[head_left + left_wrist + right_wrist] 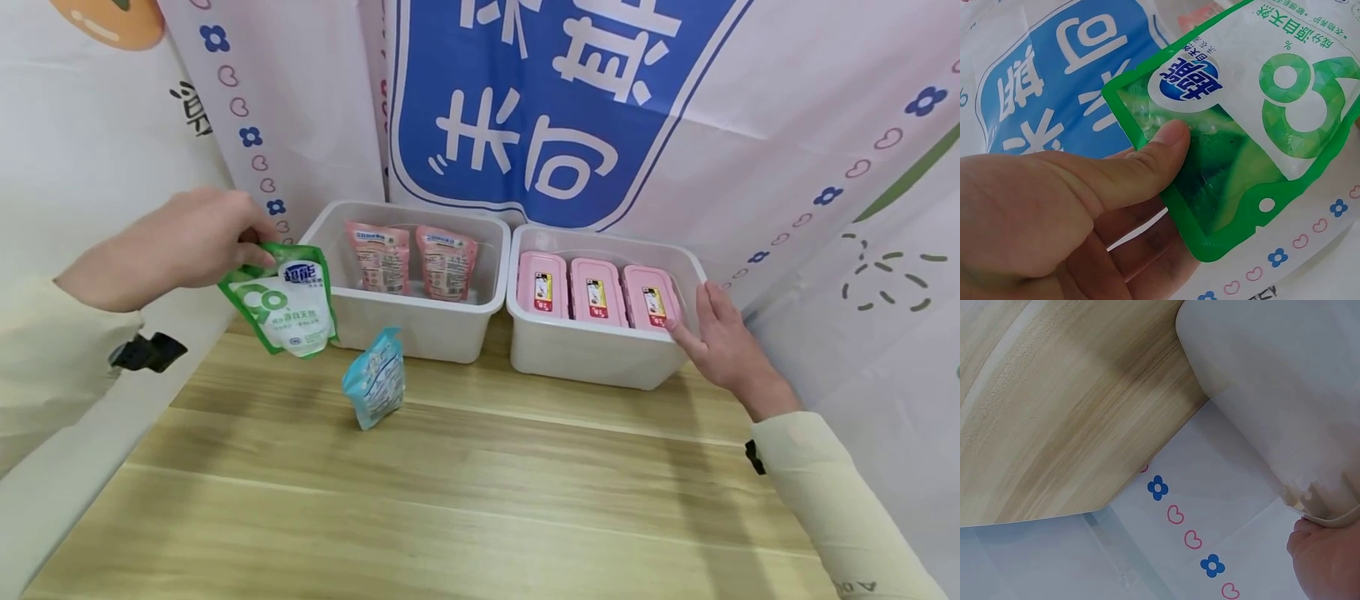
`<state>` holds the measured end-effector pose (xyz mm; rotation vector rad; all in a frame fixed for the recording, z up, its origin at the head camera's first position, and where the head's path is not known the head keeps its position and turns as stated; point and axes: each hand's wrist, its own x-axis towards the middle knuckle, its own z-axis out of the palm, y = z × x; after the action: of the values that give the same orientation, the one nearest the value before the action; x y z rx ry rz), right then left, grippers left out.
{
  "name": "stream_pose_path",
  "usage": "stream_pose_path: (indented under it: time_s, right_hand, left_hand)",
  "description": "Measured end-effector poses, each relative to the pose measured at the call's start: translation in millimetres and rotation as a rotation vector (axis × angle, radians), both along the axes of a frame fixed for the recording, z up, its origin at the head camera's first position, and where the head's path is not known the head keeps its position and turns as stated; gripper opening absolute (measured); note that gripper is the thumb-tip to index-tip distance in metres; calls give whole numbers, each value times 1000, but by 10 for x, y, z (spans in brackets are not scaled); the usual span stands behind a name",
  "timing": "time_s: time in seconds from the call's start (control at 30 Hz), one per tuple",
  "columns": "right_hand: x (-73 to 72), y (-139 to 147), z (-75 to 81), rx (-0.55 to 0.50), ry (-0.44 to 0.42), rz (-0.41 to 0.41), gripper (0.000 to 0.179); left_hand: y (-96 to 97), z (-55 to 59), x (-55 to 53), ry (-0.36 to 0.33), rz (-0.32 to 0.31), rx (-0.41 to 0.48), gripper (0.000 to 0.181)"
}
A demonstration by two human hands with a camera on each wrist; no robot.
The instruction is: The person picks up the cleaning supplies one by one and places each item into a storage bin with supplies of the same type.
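My left hand (202,242) pinches the top corner of a green-and-white laundry detergent pouch (288,308), thumb on its printed front. The pouch hangs tilted at the front left corner of a white bin (420,329) that holds two pink pouches (446,262). In the left wrist view the thumb presses on the green part of the detergent pouch (1229,169). At the right, my right hand (723,342) rests at the corner of a second white bin (585,354), thumb by the front rim and fingers extended along the side. Three pink boxes (596,292) stand in that bin.
A light blue pouch (377,379) stands on the wooden table (465,492) in front of the left bin. Printed cloth (750,108) with a blue sign hangs behind the bins and along both sides.
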<state>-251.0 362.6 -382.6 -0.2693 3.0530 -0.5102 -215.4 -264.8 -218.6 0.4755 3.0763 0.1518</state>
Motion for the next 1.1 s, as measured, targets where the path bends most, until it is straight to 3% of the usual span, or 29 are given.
stream_pose_path:
  time_s: [0.13, 0.5, 1.1]
  right_hand:
    - [-7, -8, 15, 0, 3, 4, 95]
    - [-19, 30, -5, -1, 7, 3, 95]
    - [-20, 12, -13, -2, 9, 11, 96]
  left_hand:
    - [-6, 81, -15, -3, 20, -4, 18]
    - [46, 260, -59, 35, 10, -18, 13]
    - [23, 350, -59, 70, -5, -40, 13]
